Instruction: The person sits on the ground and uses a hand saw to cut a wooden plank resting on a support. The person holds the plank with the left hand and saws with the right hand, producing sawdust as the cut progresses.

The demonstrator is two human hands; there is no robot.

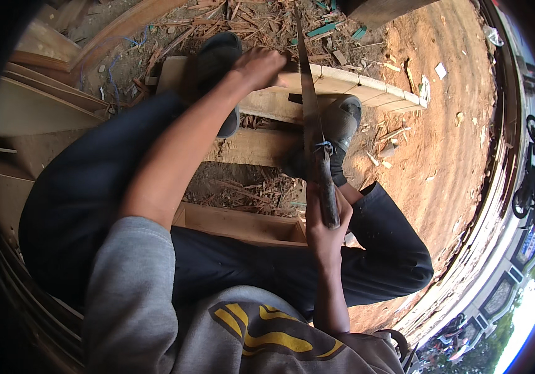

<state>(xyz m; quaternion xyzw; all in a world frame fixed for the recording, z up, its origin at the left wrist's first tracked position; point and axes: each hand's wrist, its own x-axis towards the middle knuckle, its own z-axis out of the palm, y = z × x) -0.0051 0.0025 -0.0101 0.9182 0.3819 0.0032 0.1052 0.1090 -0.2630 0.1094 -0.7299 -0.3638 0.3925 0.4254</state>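
Grey shirt (217,340) nearest. My right hand (327,230) curls firmly round the saw's handle (326,193); left hand (260,68) by the plank (342,82), grip: cannot tell.

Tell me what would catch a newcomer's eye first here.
The long handsaw stands out first: its blade runs up the centre to the top edge, its dark handle in the right hand. Next comes the pale wooden beam behind the blade, dark lines crossing it, with the left hand just left of the blade. Then there is the yellow-and-dark print on the gray shirt, bottom centre.
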